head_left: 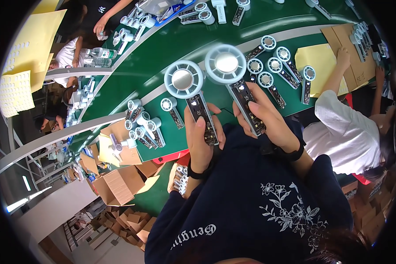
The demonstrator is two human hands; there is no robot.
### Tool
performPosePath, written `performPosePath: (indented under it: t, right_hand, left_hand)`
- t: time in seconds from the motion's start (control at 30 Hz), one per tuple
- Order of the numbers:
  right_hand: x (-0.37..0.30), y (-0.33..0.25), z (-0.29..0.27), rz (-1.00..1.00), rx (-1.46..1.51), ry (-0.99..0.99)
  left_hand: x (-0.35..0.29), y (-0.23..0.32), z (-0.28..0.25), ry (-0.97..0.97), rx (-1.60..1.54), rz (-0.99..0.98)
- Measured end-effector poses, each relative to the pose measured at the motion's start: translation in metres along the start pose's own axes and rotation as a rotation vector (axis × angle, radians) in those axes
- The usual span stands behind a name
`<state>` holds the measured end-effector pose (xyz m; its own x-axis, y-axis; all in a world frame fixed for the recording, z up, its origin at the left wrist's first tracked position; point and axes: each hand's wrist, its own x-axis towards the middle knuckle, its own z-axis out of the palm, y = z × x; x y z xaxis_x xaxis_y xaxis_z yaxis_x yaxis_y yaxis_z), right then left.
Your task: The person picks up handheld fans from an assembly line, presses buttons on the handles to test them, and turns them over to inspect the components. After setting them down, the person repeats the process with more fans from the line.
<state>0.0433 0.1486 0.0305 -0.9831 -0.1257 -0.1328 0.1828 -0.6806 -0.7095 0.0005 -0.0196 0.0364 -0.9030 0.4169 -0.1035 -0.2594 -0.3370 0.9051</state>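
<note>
My left hand [199,143] is closed around the handle of a light-blue handheld fan [183,79]. A second handheld fan [225,64] is gripped by its handle in my right hand [270,115]. Both are held up side by side over the green table, round heads pointing away from me. Their handles have no cover on this side, so dark circuit boards with small parts show. Each head has a silvery disc at its centre. Just left of my hands one more fan [172,111] lies on the table.
Several uncovered fans [274,65] lie to the right, and another group [144,127] to the left. A co-worker in a white shirt [345,132] sits at the right beside a yellow sheet [312,61]. An open cardboard box [119,185] stands at lower left. Bottles [103,53] stand at far left.
</note>
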Motion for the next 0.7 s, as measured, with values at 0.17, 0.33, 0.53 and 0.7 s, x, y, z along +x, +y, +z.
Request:
performPosePath:
  t: [0.17, 0.33, 0.53, 0.7]
  right_hand:
    - [0.0003, 0.0011, -0.0016, -0.004, 0.004, -0.003]
    - [0.0001, 0.0006, -0.0010, 0.007, 0.015, -0.006]
    - [0.0010, 0.0078, 0.0015, -0.035, -0.086, 0.032]
    - [0.0008, 0.0047, 0.0035, -0.014, -0.069, 0.036]
  left_hand:
    - [-0.0017, -0.0021, -0.0015, -0.029, -0.025, 0.028]
    - [-0.0021, -0.0012, -0.0014, -0.011, -0.009, 0.012]
    - [-0.0021, 0.0002, -0.0012, -0.005, -0.031, 0.013]
    - [-0.0016, -0.0001, 0.0001, -0.004, -0.035, 0.008]
